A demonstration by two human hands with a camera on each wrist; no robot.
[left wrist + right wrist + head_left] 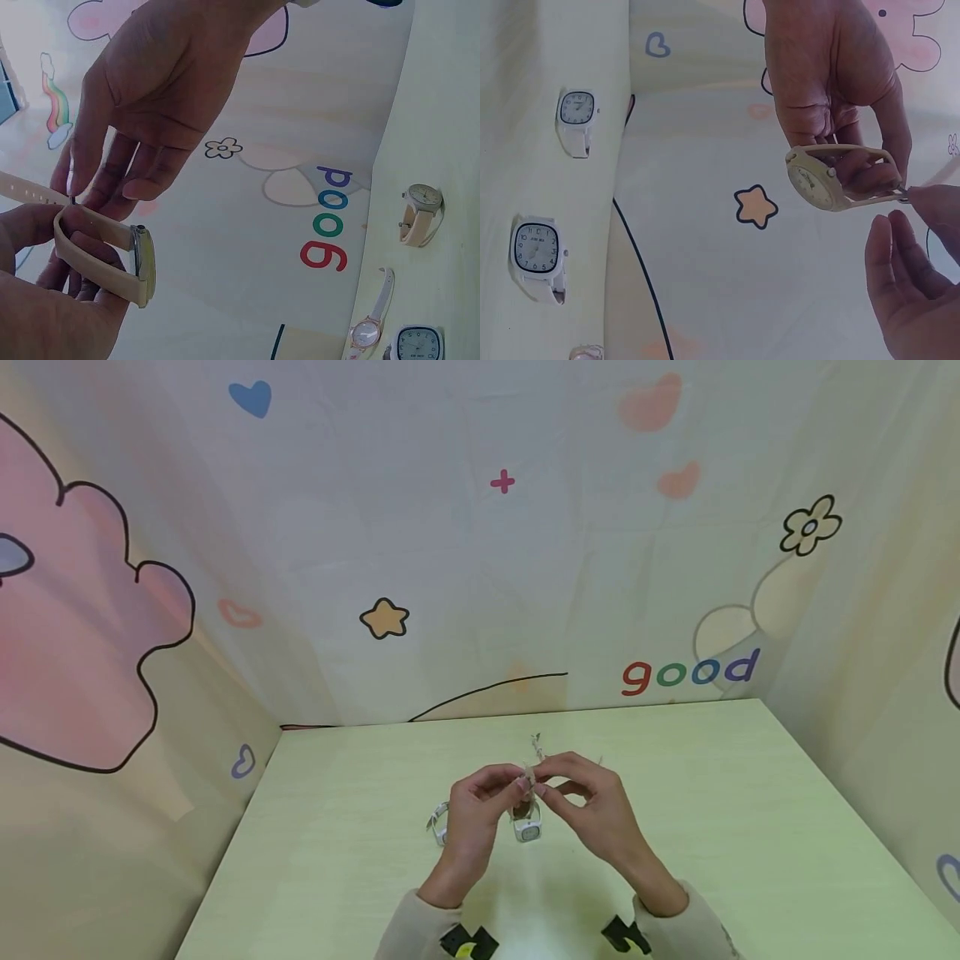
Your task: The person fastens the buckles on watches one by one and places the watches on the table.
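A wristwatch (810, 187) with a cream strap and round dial is held up between both hands, its strap closed into a loop. My left hand (474, 810) grips the strap near the buckle, with fingers inside the loop. From the other side, my right hand (588, 797) pinches the strap (30, 189) at the buckle (73, 200) between thumb and fingertips. The strap's free end sticks out past the buckle in the left wrist view. In the head view the fingers mostly hide this watch.
On the pale table (712, 827) lie two white square-faced watches (536, 247), one near the hands and one to their left. A pale-strapped round watch (366, 331) and a beige watch (424, 199) are on it too. A printed cloth (450, 543) stands behind the table.
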